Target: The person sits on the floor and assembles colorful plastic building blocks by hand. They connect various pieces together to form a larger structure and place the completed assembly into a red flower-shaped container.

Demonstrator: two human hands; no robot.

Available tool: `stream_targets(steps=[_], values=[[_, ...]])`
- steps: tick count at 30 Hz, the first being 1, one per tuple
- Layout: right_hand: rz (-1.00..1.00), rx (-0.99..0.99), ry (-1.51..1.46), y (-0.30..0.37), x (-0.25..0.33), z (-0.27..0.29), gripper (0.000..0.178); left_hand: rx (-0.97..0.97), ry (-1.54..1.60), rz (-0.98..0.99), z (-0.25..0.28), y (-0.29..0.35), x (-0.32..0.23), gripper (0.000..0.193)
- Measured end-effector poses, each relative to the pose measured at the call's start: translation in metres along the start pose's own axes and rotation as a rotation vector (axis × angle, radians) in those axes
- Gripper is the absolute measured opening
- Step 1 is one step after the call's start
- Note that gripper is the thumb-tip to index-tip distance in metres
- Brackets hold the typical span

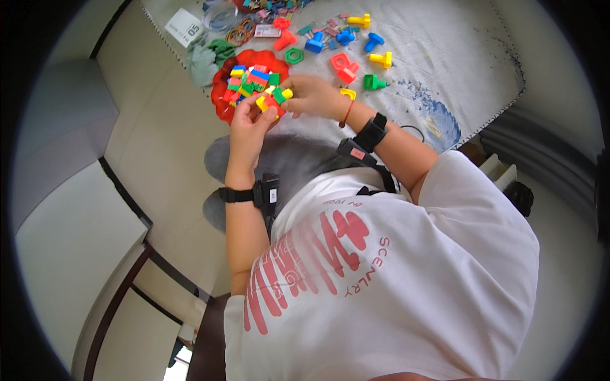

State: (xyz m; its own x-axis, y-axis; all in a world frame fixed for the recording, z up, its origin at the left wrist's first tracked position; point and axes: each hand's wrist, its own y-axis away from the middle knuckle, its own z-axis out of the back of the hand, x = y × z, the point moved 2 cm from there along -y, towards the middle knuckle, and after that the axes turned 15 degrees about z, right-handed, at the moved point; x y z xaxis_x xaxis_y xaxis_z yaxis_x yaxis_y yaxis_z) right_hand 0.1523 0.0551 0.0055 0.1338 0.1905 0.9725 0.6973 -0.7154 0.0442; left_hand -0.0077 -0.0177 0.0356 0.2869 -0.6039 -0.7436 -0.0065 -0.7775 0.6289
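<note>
My left hand (246, 130) is closed, pinching a small cluster of toy building blocks (274, 103) in red, yellow and green between thumb and fingers. From the right, my right hand (314, 97) meets the same cluster, its fingertips closed at the green and yellow end; how the pieces fit together is too small to tell. Both hands are at the near right edge of a red scalloped bowl (219, 89). Heaped in that bowl are loose building blocks (254, 77) in red, blue, yellow and green.
Plastic bolts lie to the right, including a blue bolt (373, 42), a yellow bolt (381, 60) and a green bolt (373, 82). Beyond the bowl are a green hex nut (293, 56), rubber bands (241, 32), a green cloth (222, 49) and a white card (183, 27). The table (457, 60) has a white cover.
</note>
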Motion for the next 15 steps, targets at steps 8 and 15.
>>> stream_targets(steps=[8, 15], values=[[0.078, -0.026, -0.213, 0.004, -0.010, 0.008, 0.033, -0.001, 0.008, 0.095, -0.005, -0.007, -0.003, 0.033], [-0.201, -0.104, -0.195, 0.000, -0.009, 0.024, 0.027, -0.030, -0.258, -0.183, -0.007, -0.019, -0.005, 0.033]])
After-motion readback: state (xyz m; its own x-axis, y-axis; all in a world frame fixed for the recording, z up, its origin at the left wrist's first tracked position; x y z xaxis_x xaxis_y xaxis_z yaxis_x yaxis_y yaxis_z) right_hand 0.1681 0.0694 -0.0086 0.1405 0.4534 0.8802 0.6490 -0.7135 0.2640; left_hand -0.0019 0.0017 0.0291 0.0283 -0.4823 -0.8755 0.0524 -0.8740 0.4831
